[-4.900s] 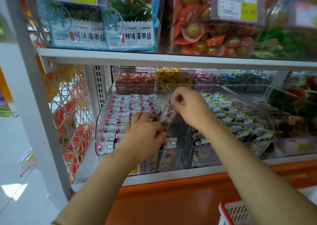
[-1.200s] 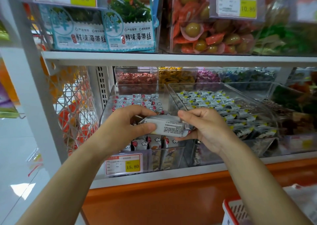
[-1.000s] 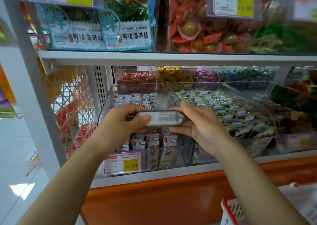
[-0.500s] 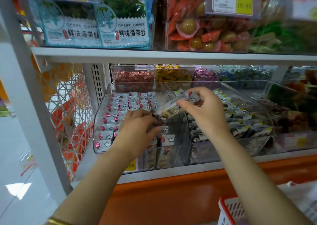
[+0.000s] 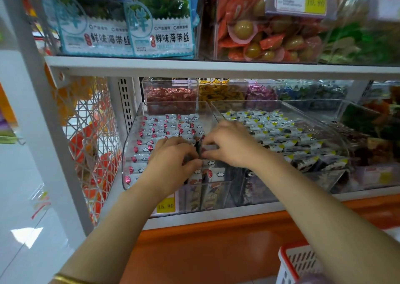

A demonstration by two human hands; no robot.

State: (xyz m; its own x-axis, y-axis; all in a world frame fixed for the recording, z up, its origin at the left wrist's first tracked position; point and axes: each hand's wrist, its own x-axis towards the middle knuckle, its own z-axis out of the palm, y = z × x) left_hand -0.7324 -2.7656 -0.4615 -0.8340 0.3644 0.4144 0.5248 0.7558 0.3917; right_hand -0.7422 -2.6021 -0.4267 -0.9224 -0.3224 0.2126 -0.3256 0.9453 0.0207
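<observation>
Fingers of left hand (image 5: pixel 173 164) and right hand (image 5: pixel 231 147) pinch snack packet (image 5: pixel 209 147) over clear bin (image 5: pixel 129 149), tag (image 5: pixel 165 205) 15.80

On the lower shelf (image 5: pixel 216 216) the left bin (image 5: pixel 129 153) and the right bin (image 5: pixel 333 136) stand side by side — both hold packets (image 5: pixel 155 125). Small tubs (image 5: pixel 171 93) stand behind them. Bags (image 5: pixel 160 34) lie on the upper shelf (image 5: pixel 216 67), above — a basket (image 5: pixel 298 264) sits below, rightward.

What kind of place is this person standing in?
Probably a supermarket snack aisle: shelves of clear bins holding wrapped snacks, yellow price tags, and a red shopping basket below.
</observation>
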